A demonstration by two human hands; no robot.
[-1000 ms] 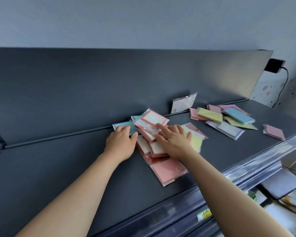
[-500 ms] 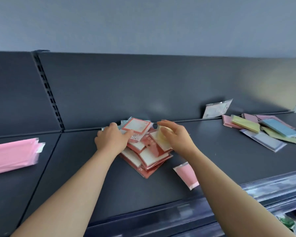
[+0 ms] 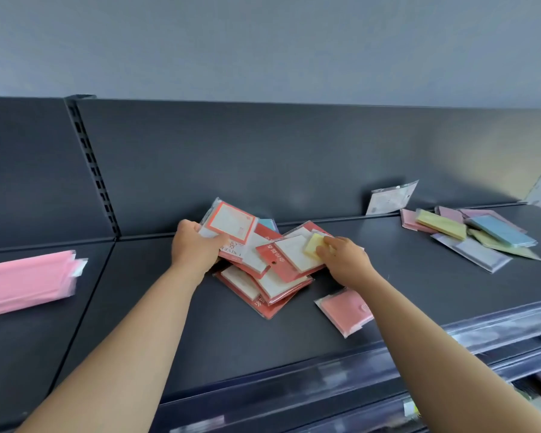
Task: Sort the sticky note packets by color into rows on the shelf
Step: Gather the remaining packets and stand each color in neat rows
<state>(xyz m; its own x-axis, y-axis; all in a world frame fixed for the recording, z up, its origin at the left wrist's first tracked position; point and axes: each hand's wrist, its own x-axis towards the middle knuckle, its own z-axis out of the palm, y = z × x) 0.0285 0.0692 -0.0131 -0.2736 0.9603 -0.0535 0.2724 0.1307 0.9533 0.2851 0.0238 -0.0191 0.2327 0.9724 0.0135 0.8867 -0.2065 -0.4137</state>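
Note:
A heap of red-edged sticky note packets (image 3: 272,276) lies mid-shelf. My left hand (image 3: 192,248) grips the top red-edged packet (image 3: 228,223) by its left side and tilts it up. My right hand (image 3: 344,260) pinches a small yellow packet (image 3: 313,245) on the right side of the heap. A blue packet (image 3: 267,223) peeks out behind the heap. One pink packet (image 3: 341,310) lies alone under my right forearm. A stack of pink packets (image 3: 25,285) sits at far left. Mixed pink, yellow, blue and lilac packets (image 3: 469,235) lie at the right.
The dark shelf (image 3: 231,339) has an upright back panel (image 3: 263,157) and a slotted post (image 3: 91,170) at left. A clear-wrapped white packet (image 3: 388,198) leans on the back panel. The shelf's front rail (image 3: 325,379) runs below my arms.
My view has swung left, bringing the pink stack into sight. My left hand lifted the top red-edged packet higher, and my right hand took hold of the yellow packet.

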